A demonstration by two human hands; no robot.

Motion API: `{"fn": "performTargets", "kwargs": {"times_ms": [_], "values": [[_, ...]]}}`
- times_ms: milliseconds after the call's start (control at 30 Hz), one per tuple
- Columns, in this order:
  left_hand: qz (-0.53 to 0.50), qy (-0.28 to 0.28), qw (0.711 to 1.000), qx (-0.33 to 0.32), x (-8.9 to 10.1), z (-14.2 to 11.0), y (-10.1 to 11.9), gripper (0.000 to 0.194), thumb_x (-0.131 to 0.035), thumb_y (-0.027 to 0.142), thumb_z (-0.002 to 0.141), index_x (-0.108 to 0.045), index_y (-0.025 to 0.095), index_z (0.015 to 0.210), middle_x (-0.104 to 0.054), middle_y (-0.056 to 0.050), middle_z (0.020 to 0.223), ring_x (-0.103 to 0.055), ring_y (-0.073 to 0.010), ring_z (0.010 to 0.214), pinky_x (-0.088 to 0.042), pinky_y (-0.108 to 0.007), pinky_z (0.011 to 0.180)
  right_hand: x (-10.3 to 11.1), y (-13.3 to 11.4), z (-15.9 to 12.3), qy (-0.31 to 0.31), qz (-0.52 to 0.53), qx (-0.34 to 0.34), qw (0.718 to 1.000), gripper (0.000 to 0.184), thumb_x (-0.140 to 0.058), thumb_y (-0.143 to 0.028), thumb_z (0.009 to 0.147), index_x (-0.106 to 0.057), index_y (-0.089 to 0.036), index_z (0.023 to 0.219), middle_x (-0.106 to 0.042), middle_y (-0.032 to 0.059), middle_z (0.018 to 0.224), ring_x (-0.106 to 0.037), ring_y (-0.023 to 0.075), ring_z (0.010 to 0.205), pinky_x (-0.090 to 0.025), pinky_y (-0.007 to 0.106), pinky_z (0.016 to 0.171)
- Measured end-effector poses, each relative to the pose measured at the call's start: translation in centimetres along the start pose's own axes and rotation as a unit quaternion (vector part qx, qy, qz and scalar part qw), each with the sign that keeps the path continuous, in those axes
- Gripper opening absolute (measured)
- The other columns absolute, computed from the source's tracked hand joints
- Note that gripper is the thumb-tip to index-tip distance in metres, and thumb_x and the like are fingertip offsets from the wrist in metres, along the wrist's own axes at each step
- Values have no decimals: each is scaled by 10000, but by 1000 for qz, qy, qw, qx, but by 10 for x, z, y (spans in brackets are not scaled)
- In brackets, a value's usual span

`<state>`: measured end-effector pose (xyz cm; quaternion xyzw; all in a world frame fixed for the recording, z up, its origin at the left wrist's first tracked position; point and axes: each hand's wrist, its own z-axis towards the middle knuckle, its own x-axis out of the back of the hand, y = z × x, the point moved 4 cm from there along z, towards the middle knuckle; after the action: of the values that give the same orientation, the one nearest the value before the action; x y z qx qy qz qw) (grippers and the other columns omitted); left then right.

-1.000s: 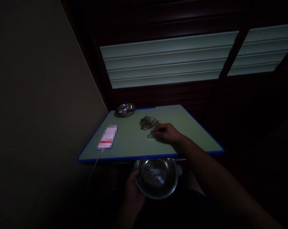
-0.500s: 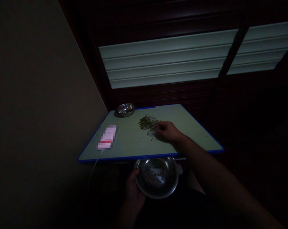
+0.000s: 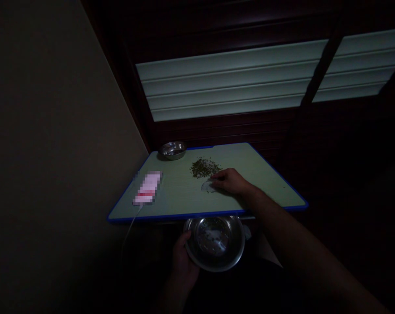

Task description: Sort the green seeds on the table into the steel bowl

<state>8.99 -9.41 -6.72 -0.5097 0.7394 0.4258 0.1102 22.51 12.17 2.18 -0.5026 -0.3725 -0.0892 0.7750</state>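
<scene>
My left hand (image 3: 185, 257) grips the left rim of a steel bowl (image 3: 235, 257) just below the table's front edge, its thumb over the rim. A few small bits lie in the bowl. Over the table, my right hand (image 3: 230, 181) is closed on a clear, curved piece (image 3: 208, 186) that looks like thin plastic, its edge down near the tabletop. Just beyond it spreads a pile of small greenish-brown grains (image 3: 202, 168), perhaps beans or seeds. A few loose grains lie by the clear piece.
The pale green table (image 3: 174, 196) has a blue rim. A second steel bowl (image 3: 173, 151) stands at its back left corner. A blurred-out phone (image 3: 148, 187) lies on the left with a white cable (image 3: 131, 226) hanging over the front edge. A wall rises close on the left.
The clear piece has tilted flatter and shifted slightly nearer to me, over the loose grains, away from the pile. My left hand and its bowl are almost unmoved.
</scene>
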Motion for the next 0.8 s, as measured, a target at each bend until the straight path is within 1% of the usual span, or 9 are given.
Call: {"fn": "performTargets", "kwargs": {"times_ms": [100,200,333,433,533,667,800], "values": [[-3,-1,1000,3,-1,0,0,203,-557,209,829,-726,113,888,-771,-99,778,-730,-268,854,-570,-415,848,0,-7,-2,-20,-8,27,999,253,-724,-238,753,-793,-191,992,-784,69,934,-722,218,821,-543,293,747],[-5,-4,1000,3,-2,-1,0,196,-560,204,826,-728,118,880,-772,-93,774,-732,-268,847,-570,-421,848,0,-13,-5,-44,-16,53,997,219,-668,-198,788,-799,-201,963,-786,56,936,-723,200,830,-536,269,756],[-10,-7,1000,-1,-2,-1,0,194,-561,205,827,-731,112,831,-769,-93,747,-731,-254,787,-578,-403,819,-1,-18,-7,-87,-10,54,995,239,-653,-191,789,-796,-175,980,-787,55,914,-714,185,800,-523,245,730],[-14,-6,1000,-2,-2,-1,0,198,-557,198,831,-735,109,840,-770,-93,748,-725,-231,736,-583,-367,775,-3,-19,-9,-106,28,43,993,237,-692,-225,762,-798,-163,964,-786,60,892,-701,176,764,-519,238,699],[-17,-6,1000,-4,-2,-1,0,193,-555,189,831,-735,119,838,-772,-85,755,-713,-205,694,-583,-332,726,-7,-18,-11,-134,82,20,987,271,-728,-277,730,-794,-132,949,-775,71,831,-663,158,667,-497,238,606],[-17,-13,1000,-6,-3,-1,1,191,-557,193,831,-735,124,846,-778,-87,778,-716,-210,712,-585,-333,716,-10,-22,-15,-178,141,12,974,332,-765,-334,690,-788,-110,933,-740,57,740,-591,119,583,-451,231,554],[-18,-12,1000,-7,-4,-1,0,205,-542,190,839,-735,123,842,-778,-85,765,-713,-210,692,-587,-349,735,-12,-26,-18,-207,161,26,965,331,-772,-339,674,-788,-111,913,-711,39,695,-556,105,578,-429,227,551]]}}
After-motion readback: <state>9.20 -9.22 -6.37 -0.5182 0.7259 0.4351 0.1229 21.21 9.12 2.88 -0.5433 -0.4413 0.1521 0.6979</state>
